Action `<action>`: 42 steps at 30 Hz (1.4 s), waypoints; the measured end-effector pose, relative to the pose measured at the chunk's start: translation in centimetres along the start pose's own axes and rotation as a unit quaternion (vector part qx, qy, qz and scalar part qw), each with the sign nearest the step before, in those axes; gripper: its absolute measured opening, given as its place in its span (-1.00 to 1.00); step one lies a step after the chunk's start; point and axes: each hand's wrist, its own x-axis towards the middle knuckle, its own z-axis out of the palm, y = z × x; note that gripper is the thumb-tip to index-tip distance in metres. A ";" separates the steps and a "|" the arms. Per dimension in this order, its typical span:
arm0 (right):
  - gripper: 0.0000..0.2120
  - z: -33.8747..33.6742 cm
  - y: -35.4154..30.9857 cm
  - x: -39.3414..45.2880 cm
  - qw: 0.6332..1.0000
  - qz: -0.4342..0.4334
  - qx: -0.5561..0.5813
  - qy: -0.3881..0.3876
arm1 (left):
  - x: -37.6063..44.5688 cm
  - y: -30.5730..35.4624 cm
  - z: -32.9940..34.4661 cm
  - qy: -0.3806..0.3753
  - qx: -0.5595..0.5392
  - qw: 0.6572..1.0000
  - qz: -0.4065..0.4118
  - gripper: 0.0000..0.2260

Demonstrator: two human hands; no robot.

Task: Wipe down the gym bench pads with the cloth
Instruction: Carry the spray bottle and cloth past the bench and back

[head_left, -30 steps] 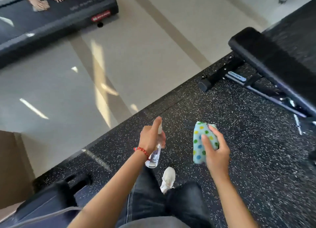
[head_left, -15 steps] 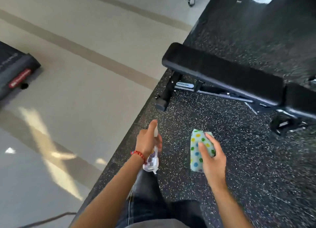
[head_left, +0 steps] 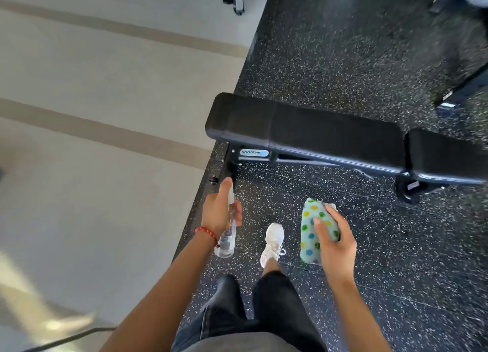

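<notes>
Right hand (head_left: 334,242) grips cloth (head_left: 313,230) near bench pad (head_left: 317,130)

Black bench pads (head_left: 317,132), mint cloth (head_left: 311,233) with multicoloured dots, clear spray bottle (head_left: 228,235), white-flecked black rubber floor (head_left: 343,61)

A black bench pad (head_left: 317,130) upholstered in smooth, faintly glossy vinyl-like covering sits on a dark painted metal frame (head_left: 298,160) above a rough-looking, matt black rubber floor (head_left: 343,61) flecked with pale specks. Beside it, the pale tiled floor (head_left: 105,87) looks smooth with a soft sheen. A soft, fuzzy polka-dot cloth (head_left: 311,230) and a clear plastic spray bottle (head_left: 227,235) are held nearby.
</notes>
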 end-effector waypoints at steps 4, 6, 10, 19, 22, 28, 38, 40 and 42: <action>-0.69 0.5 -2.7 7.9 1.000 -0.015 0.002 -0.004 | 5.5 3.6 3.1 0.018 0.014 1.000 0.008 -0.44; -0.69 0.3 -4.2 11.2 1.000 -0.014 -0.003 -0.007 | 7.7 5.6 4.5 0.032 0.009 0.999 0.001 -0.43; -0.70 0.3 -6.9 16.4 1.000 -0.010 -0.004 -0.013 | 11.9 9.3 6.4 0.062 0.006 0.998 -0.006 -0.44; -0.70 3.3 -9.6 24.3 0.999 0.028 -0.018 -0.005 | 21.7 14.3 7.5 0.069 -0.004 0.997 -0.019 -0.41; -0.71 4.6 -10.9 26.8 0.998 0.046 -0.025 0.027 | 25.5 15.8 7.2 0.073 0.006 0.996 -0.042 -0.45; -0.72 8.6 -13.9 31.0 0.995 0.080 -0.023 0.053 | 31.5 18.1 6.0 0.077 0.053 0.994 -0.057 -0.43; -0.72 10.3 -15.9 34.4 0.993 0.089 -0.013 0.071 | 32.8 18.4 10.1 0.005 0.048 0.996 -0.076 -0.46; -0.72 9.5 -15.6 34.9 0.992 0.100 -0.006 0.082 | 32.3 18.2 11.7 -0.020 0.042 0.996 -0.071 -0.48; -0.73 8.3 -15.2 35.2 0.990 0.105 0.000 0.092 | 31.6 17.9 13.5 -0.041 0.043 0.996 -0.068 -0.47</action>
